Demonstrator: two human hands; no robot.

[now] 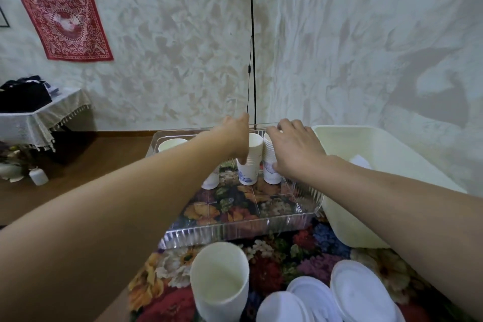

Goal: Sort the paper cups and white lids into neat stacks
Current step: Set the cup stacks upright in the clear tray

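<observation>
Inside a clear ribbed tray (235, 230) stand stacks of paper cups. My left hand (235, 136) grips the middle cup stack (252, 162), thumb down its left side. My right hand (292, 149) is curled round the right cup stack (270, 172), which has a blue print. A third short cup (211, 179) stands partly hidden behind my left forearm. Another cup (171, 144) sits at the tray's far left. Close to me stands a large cream cup (219, 285), with three white lids (363, 293) lying beside it at the bottom right.
A cream plastic tub (379, 154) stands right of the tray, something white inside. A floral cloth (277, 251) covers the table. A black lamp cord (253, 47) hangs behind the tray. At left are a draped side table (39, 117) and a small white bottle (38, 176).
</observation>
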